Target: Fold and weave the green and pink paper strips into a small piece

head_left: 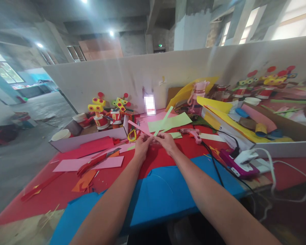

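Two-handed grip [142, 145] on pink and green strips [163, 120], figure label [99, 116] illegible

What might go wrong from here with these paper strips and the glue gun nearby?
The pink strip and green strip meet between the left hand and right hand, so a loosened pinch might misalign them. The glue gun lies near the right hand; if hot, it might cause a burn. A black cord runs near the right forearm; a snag might tug it.
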{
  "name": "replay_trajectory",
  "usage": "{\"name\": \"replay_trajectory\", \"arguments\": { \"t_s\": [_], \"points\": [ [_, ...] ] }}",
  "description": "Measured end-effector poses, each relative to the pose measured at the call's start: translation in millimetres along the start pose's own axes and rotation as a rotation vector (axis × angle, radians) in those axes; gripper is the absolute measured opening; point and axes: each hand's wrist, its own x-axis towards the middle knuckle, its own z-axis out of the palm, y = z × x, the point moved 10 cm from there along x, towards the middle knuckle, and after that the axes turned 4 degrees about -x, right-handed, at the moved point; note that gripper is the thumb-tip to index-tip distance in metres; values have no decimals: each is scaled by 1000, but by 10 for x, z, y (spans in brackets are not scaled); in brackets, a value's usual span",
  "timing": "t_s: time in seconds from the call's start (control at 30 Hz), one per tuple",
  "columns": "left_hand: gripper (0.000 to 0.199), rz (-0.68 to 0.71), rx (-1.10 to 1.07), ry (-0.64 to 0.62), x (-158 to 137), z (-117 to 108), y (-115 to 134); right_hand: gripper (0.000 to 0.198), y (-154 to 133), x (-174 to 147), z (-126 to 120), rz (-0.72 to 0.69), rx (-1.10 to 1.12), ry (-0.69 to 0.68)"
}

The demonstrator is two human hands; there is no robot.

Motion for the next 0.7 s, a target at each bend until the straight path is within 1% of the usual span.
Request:
{"name": "replay_trajectory", "arguments": {
  "t_s": [0.1, 0.17, 0.3, 0.4, 0.5, 0.6, 0.7],
  "points": [
    [34, -30, -40, -39, 7, 31, -54, 25, 34, -5, -18, 26, 71, 35],
    [35, -44, -49, -45, 9, 27, -78, 24, 53, -1, -15, 37, 68, 38],
    [34, -50, -45, -27, 16, -12, -95, 24, 31, -3, -24, 15, 29, 38],
    [32, -26, -15, -24, 27, -26, -73, 27, 45, -14, 1, 30, 54, 6],
    [32, -4, 18, -20, 27, -25, -49, 29, 72, -16, -10, 43, 53, 19],
    [33, -21, 9, -9, 12, -19, -56, 30, 87, -8, -27, 38, 68, 52],
    [34, -48, -30, -19, -6, 6, -65, 29, 96, -9, -14, 44, 120, 55]
  ]
}}
